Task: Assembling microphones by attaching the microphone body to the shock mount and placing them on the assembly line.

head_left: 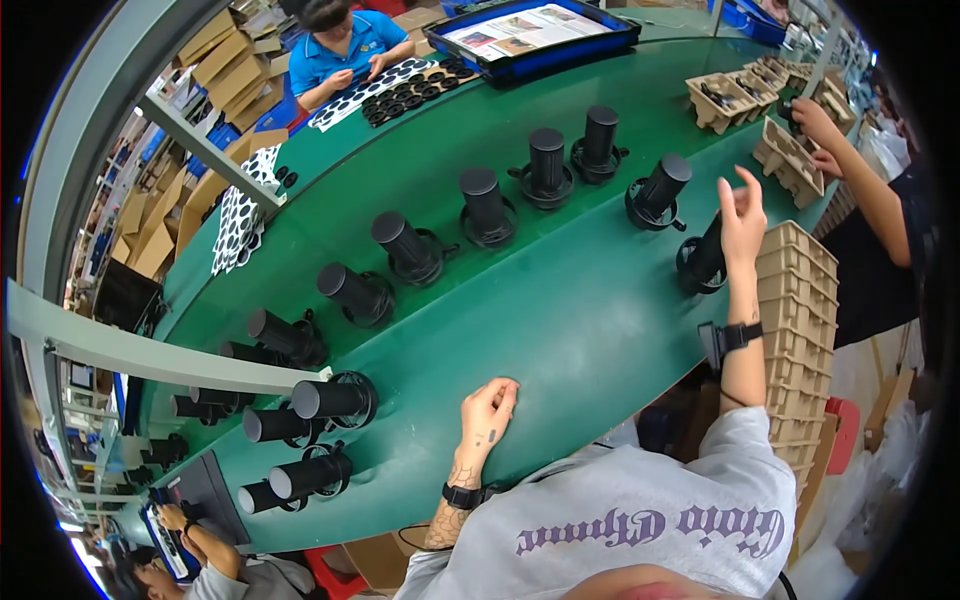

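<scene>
My right hand [743, 215] is raised at the right with fingers apart and nothing held. Beside and partly behind it stands a black cylinder with a ringed base [704, 258]; I cannot tell whether the fingers touch it. A similar black cylinder [664, 184] leans slightly just beyond. My left hand [488, 412] rests near the front edge of the green work table [560, 330], its fingers curled together and no object showing in them. Left of that hand, several more black cylinders [325, 400] stand in a group.
A row of matching cylinders [487, 200] runs along the green belt. Stacked pulp trays [795, 310] are at my right, near a co-worker's arm [870, 190]. Across the belt a person in blue [345, 50] handles small parts. A grey metal post and bar [170, 360] cross the left side.
</scene>
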`<state>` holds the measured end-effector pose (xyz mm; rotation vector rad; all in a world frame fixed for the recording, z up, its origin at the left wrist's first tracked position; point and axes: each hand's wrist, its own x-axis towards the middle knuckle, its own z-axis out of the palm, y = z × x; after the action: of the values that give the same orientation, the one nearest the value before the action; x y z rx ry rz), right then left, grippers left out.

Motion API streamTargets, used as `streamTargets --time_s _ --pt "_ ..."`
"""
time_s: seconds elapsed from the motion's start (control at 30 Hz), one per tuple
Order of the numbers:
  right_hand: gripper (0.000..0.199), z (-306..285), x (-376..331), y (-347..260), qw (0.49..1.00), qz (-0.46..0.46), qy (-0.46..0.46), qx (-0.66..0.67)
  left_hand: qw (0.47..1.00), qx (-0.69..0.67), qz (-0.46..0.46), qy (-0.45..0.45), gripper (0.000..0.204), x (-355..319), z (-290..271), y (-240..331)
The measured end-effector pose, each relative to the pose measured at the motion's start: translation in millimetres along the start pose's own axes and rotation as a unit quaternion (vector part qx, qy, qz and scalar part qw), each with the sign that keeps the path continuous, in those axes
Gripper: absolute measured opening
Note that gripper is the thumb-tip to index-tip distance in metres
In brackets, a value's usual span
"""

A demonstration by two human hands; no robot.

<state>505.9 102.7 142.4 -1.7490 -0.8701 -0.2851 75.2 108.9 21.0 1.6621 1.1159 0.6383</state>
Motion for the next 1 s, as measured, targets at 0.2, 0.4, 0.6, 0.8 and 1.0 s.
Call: streamTargets --time_s 0.2,0.4,0.6,0.8,1.0 --pt "0.020 -20 -24 9 0.997 -0.072 -0.038 0.004 1.000 0.027 0.013 0.006 0.014 2 -1 1" --pt "0.022 -13 -26 -84 0.940 -0.331 0.049 -0.070 0.999 0.021 0.023 0.008 0.014 7 0 -8" --pt "0.036 107 58 -142 0.978 -0.156 -0.116 -0.069 0.998 0.035 0.035 0.036 0.012 1 -4 -12" --pt "0.038 208 97 -48 0.889 -0.031 -0.269 -0.369 0.998 0.012 0.063 0.024 0.011 0 -5 -12" --pt "0.051 218 121 -69 0.810 -0.381 -0.295 -0.333 0.996 0.029 0.077 0.029 0.011 -3 -4 -17"
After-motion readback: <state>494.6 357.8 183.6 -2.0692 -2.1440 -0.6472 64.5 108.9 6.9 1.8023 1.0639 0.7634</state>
